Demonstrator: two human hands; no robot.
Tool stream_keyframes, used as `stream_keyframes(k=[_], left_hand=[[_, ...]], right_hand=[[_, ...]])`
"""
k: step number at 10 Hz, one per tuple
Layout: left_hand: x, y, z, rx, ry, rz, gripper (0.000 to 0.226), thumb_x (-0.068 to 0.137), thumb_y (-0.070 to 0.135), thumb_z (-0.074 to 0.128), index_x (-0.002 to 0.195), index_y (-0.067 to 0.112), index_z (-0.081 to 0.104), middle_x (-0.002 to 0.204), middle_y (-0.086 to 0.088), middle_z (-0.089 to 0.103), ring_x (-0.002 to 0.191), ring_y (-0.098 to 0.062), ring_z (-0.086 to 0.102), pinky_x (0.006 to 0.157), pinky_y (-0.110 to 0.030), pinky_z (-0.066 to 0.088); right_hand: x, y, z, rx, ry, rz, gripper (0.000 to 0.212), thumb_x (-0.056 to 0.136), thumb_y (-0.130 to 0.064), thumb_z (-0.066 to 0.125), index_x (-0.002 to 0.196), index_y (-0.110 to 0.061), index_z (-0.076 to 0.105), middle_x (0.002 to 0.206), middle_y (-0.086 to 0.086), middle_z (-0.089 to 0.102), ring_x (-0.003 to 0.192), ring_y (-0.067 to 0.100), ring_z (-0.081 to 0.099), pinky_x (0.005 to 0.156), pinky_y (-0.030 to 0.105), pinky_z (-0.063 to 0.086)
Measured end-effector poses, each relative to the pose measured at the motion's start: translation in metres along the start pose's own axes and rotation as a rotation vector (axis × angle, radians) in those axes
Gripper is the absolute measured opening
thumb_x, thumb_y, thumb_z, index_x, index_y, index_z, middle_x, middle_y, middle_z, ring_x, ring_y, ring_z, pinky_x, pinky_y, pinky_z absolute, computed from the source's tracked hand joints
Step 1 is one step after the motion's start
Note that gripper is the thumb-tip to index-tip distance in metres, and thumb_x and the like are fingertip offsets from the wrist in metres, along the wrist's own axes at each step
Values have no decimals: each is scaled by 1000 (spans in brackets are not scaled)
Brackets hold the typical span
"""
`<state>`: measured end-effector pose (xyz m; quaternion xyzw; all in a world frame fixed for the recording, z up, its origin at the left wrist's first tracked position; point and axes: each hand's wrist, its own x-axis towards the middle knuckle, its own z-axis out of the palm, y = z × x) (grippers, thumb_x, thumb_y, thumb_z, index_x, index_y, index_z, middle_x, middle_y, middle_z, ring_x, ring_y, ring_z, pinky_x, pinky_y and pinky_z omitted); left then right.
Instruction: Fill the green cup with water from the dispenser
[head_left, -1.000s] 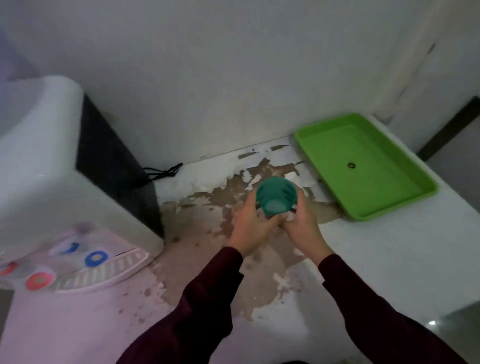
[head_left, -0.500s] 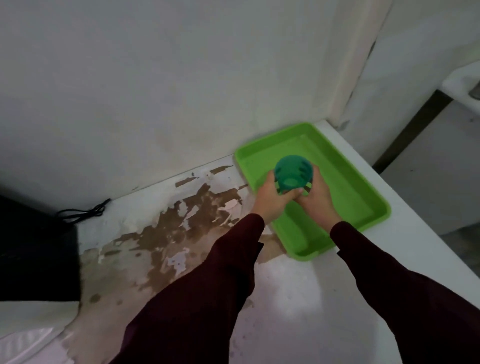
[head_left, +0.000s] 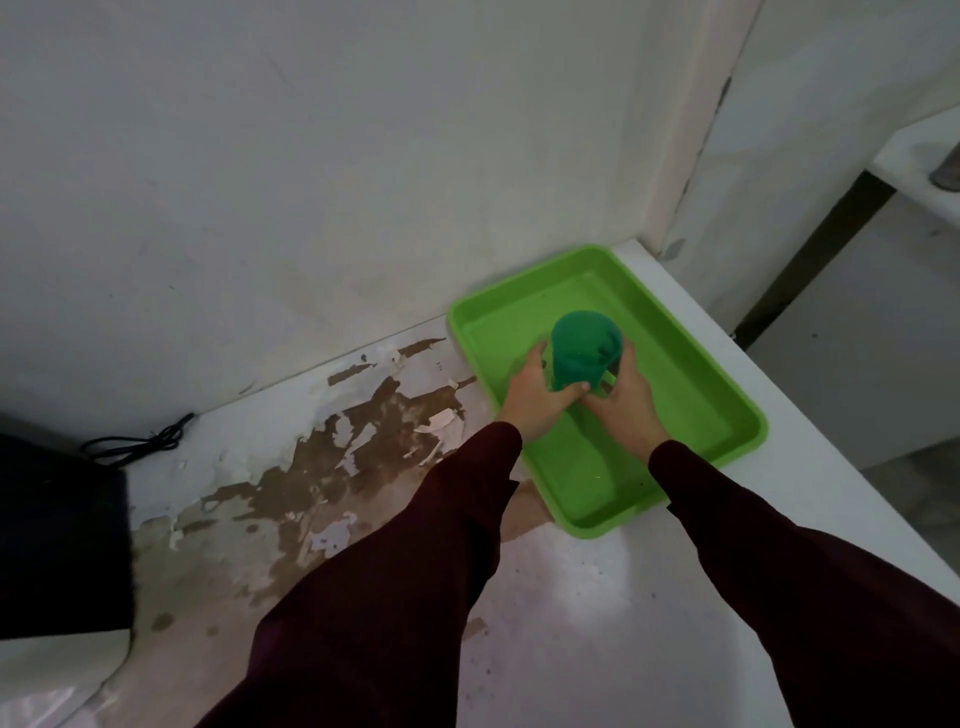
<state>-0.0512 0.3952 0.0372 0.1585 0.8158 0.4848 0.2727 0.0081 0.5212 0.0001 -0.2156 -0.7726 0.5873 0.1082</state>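
Cup, green, was held by 2 hands, fingers curled around it, over lime tray; fill level not discernible; dispenser well apart.

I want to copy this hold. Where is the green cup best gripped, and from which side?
Grip the green cup on its side wall, low down, from both sides at once, as the left hand and right hand do over the tray: the wall is round and tapered.
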Motion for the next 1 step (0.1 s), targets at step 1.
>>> stream_keyframes(k=[1], left_hand=[[-19, -8, -17, 46, -3, 5, 76, 83, 28, 69, 144, 12, 25, 148, -19, 35, 133, -34, 38, 108, -53, 35]], right_hand=[[-24, -2, 6, 18, 143, 167, 89, 79, -10, 77, 149, -12, 23, 141, 14, 47, 123, 27, 51, 101, 39, 45]])
